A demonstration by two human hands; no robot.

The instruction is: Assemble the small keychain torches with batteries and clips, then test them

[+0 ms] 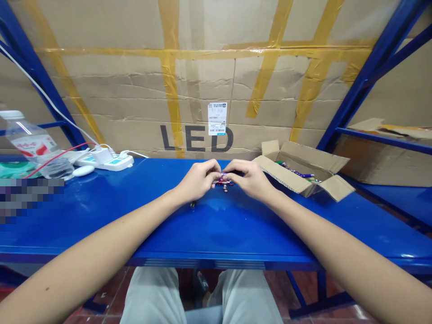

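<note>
Both hands meet above the middle of the blue shelf top (209,225). My left hand (199,178) and my right hand (248,178) are closed in a pinch on a small red-purple metal piece (222,181), one at each end. A tiny dark part (225,188) lies on the shelf just below the piece. Another small dark part (192,204) lies near my left wrist.
An open cardboard box (303,173) with several small coloured items stands to the right. At left are a white power strip (106,159) with cables, a white oval object (83,170) and a plastic water bottle (37,146). A large cardboard carton marked LED (197,138) closes the back.
</note>
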